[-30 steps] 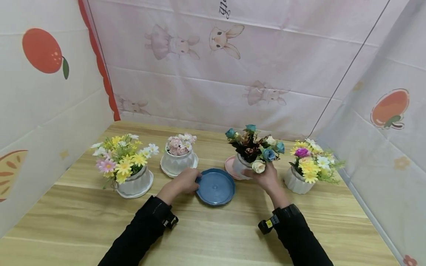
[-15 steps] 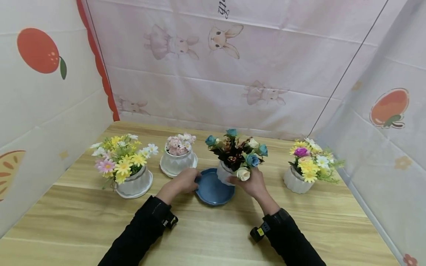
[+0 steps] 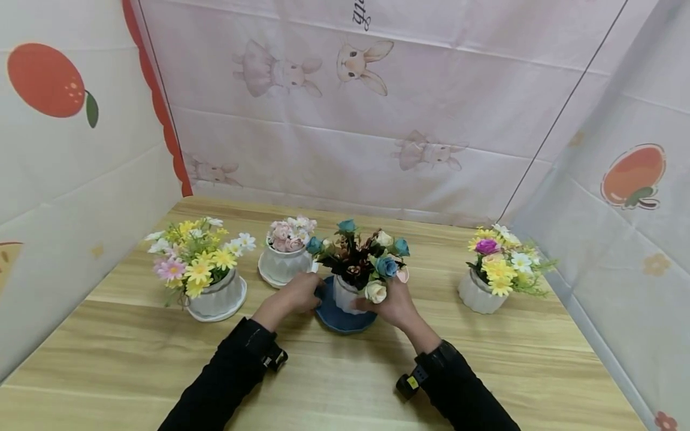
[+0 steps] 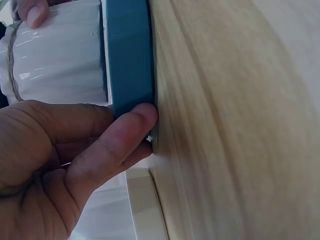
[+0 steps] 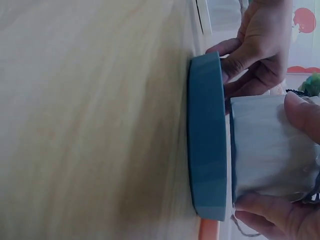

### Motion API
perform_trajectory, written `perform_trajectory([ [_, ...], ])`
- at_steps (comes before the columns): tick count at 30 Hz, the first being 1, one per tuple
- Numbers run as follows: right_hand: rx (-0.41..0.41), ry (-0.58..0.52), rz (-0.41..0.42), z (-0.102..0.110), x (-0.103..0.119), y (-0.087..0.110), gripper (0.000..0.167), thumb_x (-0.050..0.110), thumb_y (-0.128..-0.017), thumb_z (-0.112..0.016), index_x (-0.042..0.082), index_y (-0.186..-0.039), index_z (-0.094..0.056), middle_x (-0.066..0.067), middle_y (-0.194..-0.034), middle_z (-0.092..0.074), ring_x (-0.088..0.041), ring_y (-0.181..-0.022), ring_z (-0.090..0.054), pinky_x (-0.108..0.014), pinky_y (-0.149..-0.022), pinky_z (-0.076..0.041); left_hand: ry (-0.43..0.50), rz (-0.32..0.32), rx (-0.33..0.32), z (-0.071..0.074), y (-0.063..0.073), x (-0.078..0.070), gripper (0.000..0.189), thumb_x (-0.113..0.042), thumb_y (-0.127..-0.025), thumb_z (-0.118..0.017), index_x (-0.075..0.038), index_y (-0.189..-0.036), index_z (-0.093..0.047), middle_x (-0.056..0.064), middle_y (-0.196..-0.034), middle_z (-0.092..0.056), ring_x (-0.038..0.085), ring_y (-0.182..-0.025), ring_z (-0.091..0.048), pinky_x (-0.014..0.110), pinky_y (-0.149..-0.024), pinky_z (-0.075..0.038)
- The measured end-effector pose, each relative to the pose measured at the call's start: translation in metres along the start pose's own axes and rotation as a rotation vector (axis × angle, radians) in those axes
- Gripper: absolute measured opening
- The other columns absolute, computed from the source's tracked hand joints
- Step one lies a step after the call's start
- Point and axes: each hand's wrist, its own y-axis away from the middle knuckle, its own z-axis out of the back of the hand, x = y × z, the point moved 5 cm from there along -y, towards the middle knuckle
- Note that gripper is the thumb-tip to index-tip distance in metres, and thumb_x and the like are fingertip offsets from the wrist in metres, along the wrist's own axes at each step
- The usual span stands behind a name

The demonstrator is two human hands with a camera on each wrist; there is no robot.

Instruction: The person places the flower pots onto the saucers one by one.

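Right hand (image 3: 396, 305): we see it gripping the white rose pot (image 3: 343, 293), with digits on opposite sides of the wall.
Left hand (image 3: 297, 293): we find its thumb and fingers pinching the left edge of the blue saucer (image 3: 347, 325).
Pot over saucer: upright above the blue saucer; in the right wrist view we make out a narrow gap between the pot's base and the saucer's rim.
Bouquet: blue and cream roses (image 3: 385, 266) among dark leaves spread over the pot and partly hide the right hand.
Pink saucer (image 3: 403, 275): behind the right hand, and we see only a bit of it.
Left neighbours: the pink-flower pot (image 3: 288, 261) stands on a white saucer near the left hand; beyond it, we see the daisy pot (image 3: 212, 301) on another white saucer.
Far right: the magenta-flower pot (image 3: 481, 293), well apart from the hands, stands on the wooden table (image 3: 345, 389).
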Motion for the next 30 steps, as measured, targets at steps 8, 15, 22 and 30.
perform_trajectory([
  [8, 0.044, 0.010, 0.079, -0.012, 0.004, -0.002, 0.084, 0.023, -0.061, -0.089, 0.009, -0.133, -0.046, -0.012, -0.124, -0.054, -0.029, -0.114, -0.049, -0.045, -0.092, -0.041, 0.014, -0.036, -0.045, 0.003, 0.004, -0.003, 0.030, 0.005, -0.075, -0.066, -0.002, -0.104, -0.066, 0.010, -0.088, -0.063, 0.020, -0.073, -0.058, 0.025, -0.059, -0.046],
  [15, 0.077, 0.029, 0.049, -0.017, -0.002, -0.001, 0.083, 0.026, -0.060, -0.089, 0.009, -0.130, -0.048, -0.011, -0.120, -0.057, -0.028, -0.110, -0.052, -0.045, -0.088, -0.043, 0.085, -0.028, -0.022, 0.000, 0.004, -0.002, 0.040, 0.006, -0.077, -0.064, -0.005, -0.116, -0.060, 0.013, -0.105, -0.061, 0.021, -0.077, -0.058, 0.027, -0.061, -0.047],
  [22, 0.112, 0.027, 0.059, -0.017, -0.001, -0.001, 0.080, 0.025, -0.062, -0.088, 0.010, -0.130, -0.050, -0.009, -0.118, -0.058, -0.026, -0.109, -0.053, -0.044, -0.088, -0.043, 0.113, -0.026, -0.029, 0.000, 0.004, -0.004, 0.044, 0.010, -0.076, -0.062, -0.007, -0.116, -0.061, 0.013, -0.105, -0.061, 0.018, -0.069, -0.059, 0.025, -0.052, -0.048],
  [30, 0.187, -0.013, 0.052, -0.018, 0.000, -0.004, 0.074, 0.020, -0.064, -0.087, 0.007, -0.128, -0.051, -0.008, -0.117, -0.059, -0.025, -0.107, -0.054, -0.041, -0.087, -0.044, 0.127, 0.002, -0.016, 0.001, 0.005, -0.005, 0.044, 0.012, -0.075, -0.062, -0.007, -0.115, -0.061, 0.014, -0.106, -0.060, 0.018, -0.067, -0.059, 0.026, -0.051, -0.048],
])
